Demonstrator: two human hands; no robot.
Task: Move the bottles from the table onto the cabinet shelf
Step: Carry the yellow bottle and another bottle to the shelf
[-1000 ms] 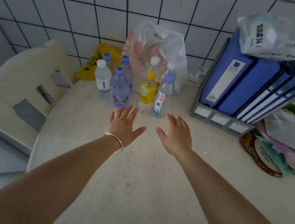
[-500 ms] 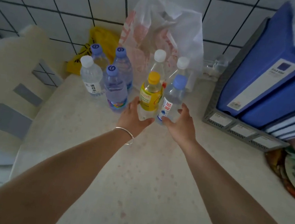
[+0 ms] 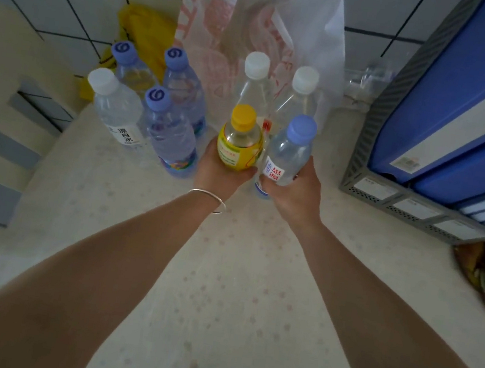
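Note:
Several plastic bottles stand at the back of the pale table (image 3: 229, 291). My left hand (image 3: 221, 173) is wrapped around the yellow-capped bottle with the yellow label (image 3: 240, 140). My right hand (image 3: 292, 187) grips the clear bottle with a blue cap and red writing (image 3: 289, 153). Behind them stand two white-capped clear bottles (image 3: 255, 70) (image 3: 303, 83). To the left are a white-capped bottle with a black-lettered label (image 3: 115, 103) and three bottles with purple-blue caps (image 3: 167, 129). No cabinet shelf is in view.
A white and pink plastic bag (image 3: 263, 24) leans on the tiled wall behind the bottles, a yellow bag (image 3: 145, 33) to its left. A grey file rack with blue binders (image 3: 462, 121) fills the right. A cream chair (image 3: 3, 125) stands left of the table.
Both hands went from open above the table to closing on the two front bottles. The view moved closer to the bottles.

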